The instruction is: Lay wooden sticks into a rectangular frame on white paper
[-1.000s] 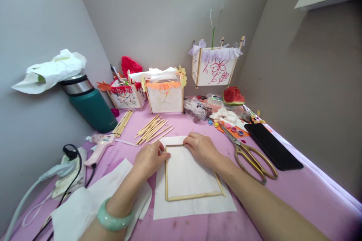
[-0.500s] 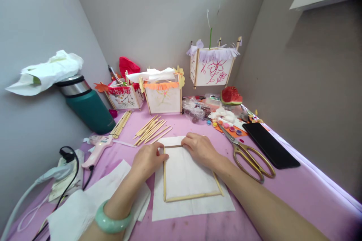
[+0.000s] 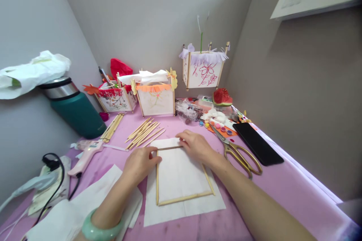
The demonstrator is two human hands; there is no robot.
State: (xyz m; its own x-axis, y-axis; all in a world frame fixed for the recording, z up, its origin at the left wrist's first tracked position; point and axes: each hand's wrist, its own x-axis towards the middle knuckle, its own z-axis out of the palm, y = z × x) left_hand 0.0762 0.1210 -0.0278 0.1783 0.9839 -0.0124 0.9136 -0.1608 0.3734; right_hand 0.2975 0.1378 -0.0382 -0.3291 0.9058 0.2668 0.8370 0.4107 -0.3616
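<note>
A four-sided frame of thin wooden sticks (image 3: 185, 198) lies flat on a white paper sheet (image 3: 150, 212). My left hand (image 3: 140, 165) grips its far left corner, thumb and fingers on either side of the left stick. At the far edge, the bent fingers of my right hand (image 3: 196, 146) hold the dark top stick near the far right corner. That corner is hidden behind my right hand. Beyond my hands is a pile of loose wooden sticks (image 3: 144, 132). Gold-handled scissors (image 3: 237, 154) rest to the right of my right hand.
A pink glue gun (image 3: 86, 158), a power strip with cords (image 3: 60, 184) and a teal bottle (image 3: 77, 111) occupy the left. Two paper lanterns stand behind, including an orange-fringed lantern (image 3: 157, 101); a purple-fringed lantern (image 3: 205, 73) hangs. A black phone (image 3: 258, 144) lies right.
The whole view has shifted, so most things appear farther left. Both hands keep their places on the stick frame, which has not visibly moved on the paper.
</note>
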